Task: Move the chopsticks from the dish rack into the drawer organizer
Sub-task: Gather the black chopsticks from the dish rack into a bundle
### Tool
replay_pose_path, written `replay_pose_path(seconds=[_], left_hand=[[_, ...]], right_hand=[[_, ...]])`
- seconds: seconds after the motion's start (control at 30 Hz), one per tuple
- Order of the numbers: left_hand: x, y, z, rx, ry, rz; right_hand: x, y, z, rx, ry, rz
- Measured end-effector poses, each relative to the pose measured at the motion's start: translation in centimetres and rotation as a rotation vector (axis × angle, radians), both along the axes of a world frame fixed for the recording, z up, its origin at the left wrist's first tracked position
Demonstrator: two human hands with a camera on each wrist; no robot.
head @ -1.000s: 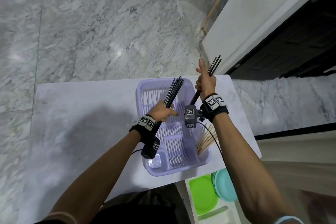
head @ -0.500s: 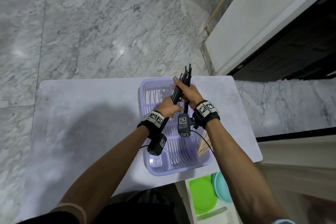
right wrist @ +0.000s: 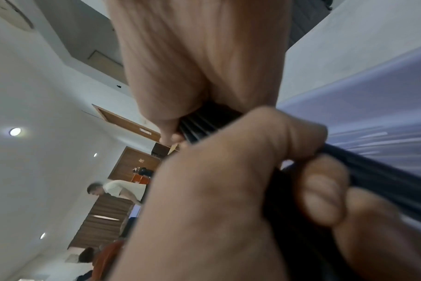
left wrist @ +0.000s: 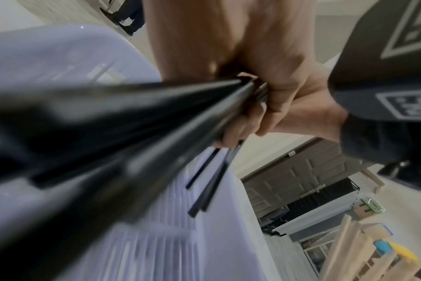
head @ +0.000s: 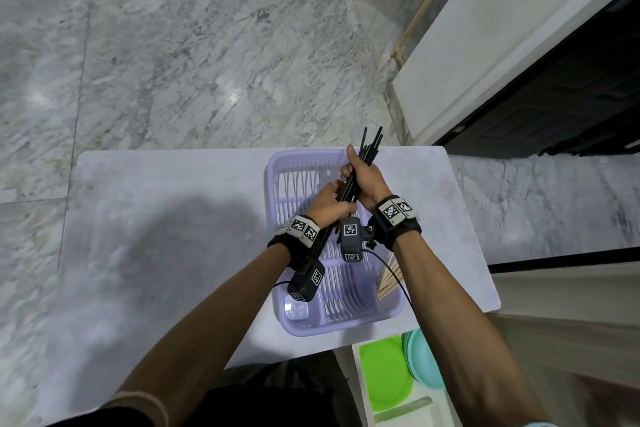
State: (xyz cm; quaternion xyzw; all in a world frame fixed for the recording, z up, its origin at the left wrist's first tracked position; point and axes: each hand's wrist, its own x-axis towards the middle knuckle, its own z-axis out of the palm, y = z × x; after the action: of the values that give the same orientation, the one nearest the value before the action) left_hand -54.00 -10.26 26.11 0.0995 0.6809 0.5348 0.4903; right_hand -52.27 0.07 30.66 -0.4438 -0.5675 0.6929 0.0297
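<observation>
Both hands hold one bundle of black chopsticks (head: 370, 146) above the lilac dish rack (head: 277, 291). My right hand (head: 363, 180) grips the upper part, its fingers curled round the sticks. Lower down, my left hand (head: 329, 201) clasps the same bundle. The left wrist view shows the black chopsticks (left wrist: 137, 106) running close past the lens into my right hand (left wrist: 272, 91). In the right wrist view both fists close on the black chopsticks (right wrist: 204, 121). Wooden chopsticks (head: 389, 276) lean in the rack's right side. The drawer organizer (head: 401, 412) lies open at the bottom right.
The rack stands on a white marble table (head: 173, 218), with its right edge near the drawer. Green plates (head: 384, 374) and teal plates (head: 424, 360) fill the drawer's near compartments. A white cabinet (head: 502, 28) rises beyond the table on the right.
A second ago each hand held its own set of black chopsticks. The right hand has come left and down, and the two sets are now joined in one bundle held by both.
</observation>
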Motion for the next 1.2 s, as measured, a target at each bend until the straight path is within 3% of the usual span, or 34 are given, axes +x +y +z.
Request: replay_pose_path(seconds=[0.2, 0.3, 0.37, 0.5, 0.57, 0.83, 0.93, 1.1, 1.2], left_hand=[[-0.1, -1.7, -1.4, -0.041, 0.129, -0.137], [0.1, -2.7, -3.5, -0.050, 0.116, -0.134], [-0.2, -3.6, -3.8, -0.026, -0.045, -0.041], [-0.8, -4.2, -2.6, 0.270, -0.708, 0.319], [-1.2, -3.8, -2.1, 0.314, -0.791, 0.339], [-2.0, -3.0, -3.0, 0.268, -0.790, 0.426], [-2.1, -2.9, -2.8, 0.291, -0.685, 0.323], [-1.1, -3.4, -1.8, 0.311, -0.493, 0.041], [-1.5, -3.3, -1.6, 0.197, -0.215, -0.118]], right_hand=[[0.3, 1.0, 0.0, 0.055, 0.111, -0.220], [0.2, 1.9, 0.8, 0.118, 0.164, -0.360], [-0.1, 2.6, 1.9, 0.113, 0.236, -0.438], [-0.7, 2.0, 3.7, 0.055, 0.383, -0.433], [-0.9, 1.1, 3.8, 0.020, 0.414, -0.405], [-0.3, 0.1, 1.9, -0.092, 0.365, -0.104], [0.1, -0.4, 1.2, -0.081, 0.292, -0.032], [-0.2, 0.4, 1.5, -0.043, 0.259, -0.123], [0.1, 0.7, 1.3, -0.050, 0.233, -0.058]])
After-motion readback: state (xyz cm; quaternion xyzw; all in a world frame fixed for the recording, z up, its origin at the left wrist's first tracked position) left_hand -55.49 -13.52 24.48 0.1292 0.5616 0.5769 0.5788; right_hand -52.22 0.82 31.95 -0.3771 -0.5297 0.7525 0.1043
